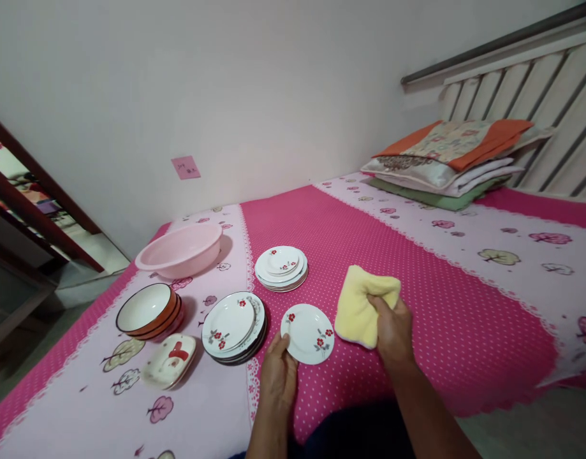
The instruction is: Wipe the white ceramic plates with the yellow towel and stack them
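Observation:
My left hand (277, 376) grips the left edge of a white plate (306, 335) with red flowers, thumb on top and fingers beneath. To its right, my right hand (393, 328) is closed on a folded yellow cloth (358, 306), which is beside the plate with a small gap between them. Left of the held plate is a stack of dark-rimmed flowered plates (229, 322). A second stack of smaller white plates (282, 269) sits just beyond, on the pink dotted bedspread (321, 236).
At the left stand stacked orange-brown bowls (146, 310), a squarish patterned dish (169, 361) and a pink basin (180, 250). Folded pillows and bedding (453, 159) are piled at the far right, by the slatted headboard (527, 108). A wall runs behind the bed.

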Tool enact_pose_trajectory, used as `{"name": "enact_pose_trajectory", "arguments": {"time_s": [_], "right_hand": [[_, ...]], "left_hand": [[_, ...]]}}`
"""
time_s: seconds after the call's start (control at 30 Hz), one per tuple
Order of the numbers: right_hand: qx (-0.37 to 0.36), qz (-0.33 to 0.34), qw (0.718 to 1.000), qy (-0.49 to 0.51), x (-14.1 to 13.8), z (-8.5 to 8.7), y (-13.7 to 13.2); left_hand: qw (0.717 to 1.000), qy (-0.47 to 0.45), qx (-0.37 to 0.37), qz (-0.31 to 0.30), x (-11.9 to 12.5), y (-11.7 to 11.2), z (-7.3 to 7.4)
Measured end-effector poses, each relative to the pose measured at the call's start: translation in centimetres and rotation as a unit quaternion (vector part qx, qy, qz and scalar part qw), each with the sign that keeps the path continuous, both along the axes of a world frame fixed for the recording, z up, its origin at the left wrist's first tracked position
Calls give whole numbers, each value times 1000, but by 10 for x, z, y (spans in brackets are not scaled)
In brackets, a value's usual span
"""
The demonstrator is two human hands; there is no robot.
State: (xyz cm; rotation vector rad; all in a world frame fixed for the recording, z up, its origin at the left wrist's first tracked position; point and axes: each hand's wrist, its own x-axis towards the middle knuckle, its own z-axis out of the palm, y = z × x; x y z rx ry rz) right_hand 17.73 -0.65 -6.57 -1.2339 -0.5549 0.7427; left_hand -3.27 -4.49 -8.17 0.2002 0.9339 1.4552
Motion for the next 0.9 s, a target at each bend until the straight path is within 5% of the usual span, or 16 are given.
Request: {"name": "enact_pose_trajectory", "arguments": {"time_s": [0.13, 0.27, 0.43, 0.73, 0.83, 0.9], "right_hand": [[-2, 114, 986, -119, -18, -2, 1], [29, 245, 938, -245, -47, -7, 1], [39, 296, 887, -353, -72, -15, 0], [37, 482, 780, -398, -57, 8, -4], [-4, 486, 780, -394, -35, 10, -5], [-31, 438, 812, -383, -22, 9, -4]], "left_hand": [[1000, -11, -8, -23, 0, -4, 7], [999, -11, 4, -51, 2, -7, 11], [998, -7, 17, -60, 3, -8, 7], [998, -36, 9, -41, -1, -2, 3], [999, -32, -10, -26, 0, -1, 4], [999, -20, -26, -18, 0, 0, 5]]}}
